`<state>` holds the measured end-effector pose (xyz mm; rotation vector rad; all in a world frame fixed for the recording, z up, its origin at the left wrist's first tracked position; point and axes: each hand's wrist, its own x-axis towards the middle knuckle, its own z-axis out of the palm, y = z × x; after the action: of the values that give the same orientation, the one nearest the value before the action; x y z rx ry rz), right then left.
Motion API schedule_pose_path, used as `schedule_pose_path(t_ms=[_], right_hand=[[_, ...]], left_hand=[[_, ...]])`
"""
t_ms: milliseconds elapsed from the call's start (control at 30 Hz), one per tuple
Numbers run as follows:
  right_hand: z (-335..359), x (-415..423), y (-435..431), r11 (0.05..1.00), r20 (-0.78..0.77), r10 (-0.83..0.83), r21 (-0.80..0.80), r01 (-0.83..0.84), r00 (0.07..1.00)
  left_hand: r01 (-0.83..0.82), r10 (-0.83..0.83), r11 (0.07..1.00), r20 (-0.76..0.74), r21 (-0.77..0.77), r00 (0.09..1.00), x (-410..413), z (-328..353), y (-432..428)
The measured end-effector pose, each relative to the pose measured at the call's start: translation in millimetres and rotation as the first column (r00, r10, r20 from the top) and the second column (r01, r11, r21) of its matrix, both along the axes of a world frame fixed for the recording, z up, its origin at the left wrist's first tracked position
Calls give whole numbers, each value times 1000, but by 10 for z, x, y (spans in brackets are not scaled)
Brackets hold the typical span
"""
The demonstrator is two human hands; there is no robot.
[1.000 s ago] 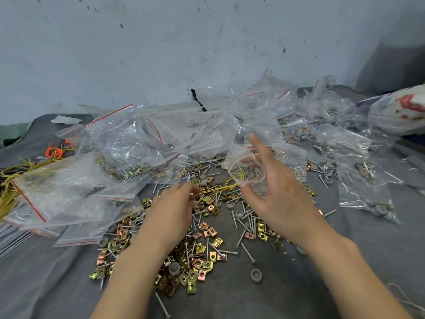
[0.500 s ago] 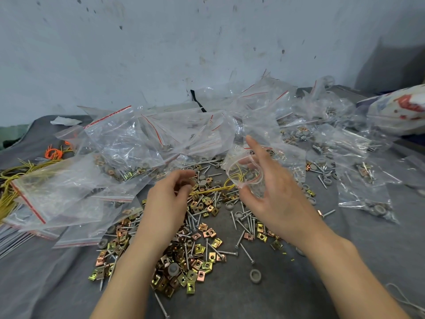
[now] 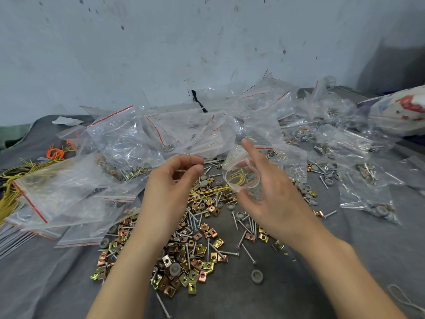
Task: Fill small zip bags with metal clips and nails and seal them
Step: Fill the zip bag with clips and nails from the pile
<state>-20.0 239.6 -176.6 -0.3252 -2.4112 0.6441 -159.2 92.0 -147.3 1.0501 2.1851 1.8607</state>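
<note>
1. Left hand (image 3: 170, 187) pinches what looks like a nail (image 3: 181, 170), just left of the bag (image 3: 241, 178) mouth.
2. Right hand (image 3: 271, 203) pinches bag open, forefinger sticking up.
3. Clips (image 3: 193, 288) piled below both hands.

No word, brand or number can be read anywhere. The white bag (image 3: 400, 109) at the right edge of the frame carries red marks — perhaps lettering, but too blurred to make out. The zip bags (image 3: 119, 139) bear only plain red lines along their seals.
</note>
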Motion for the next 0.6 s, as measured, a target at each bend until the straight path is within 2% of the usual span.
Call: schedule_pose_path(t_ms=[133,267,333,600], right_hand=[[-2,-20,-31,1000,7,-5,10,5,1000],[1,-33,-45,1000,-5,-13,7,13,1000],[10,-30,-42,1000,-17,-14,-6,14,1000],[24,-16,4,1000,-22,-15,-27,14,1000]], left_hand=[[66,-63,998,-120,19,991,166,147,80],[91,-113,992,-299,-86,947,324,191,178],[94,-133,987,-342,-129,930,369,189,205],[47,-48,999,-179,-11,983,208,197,165]])
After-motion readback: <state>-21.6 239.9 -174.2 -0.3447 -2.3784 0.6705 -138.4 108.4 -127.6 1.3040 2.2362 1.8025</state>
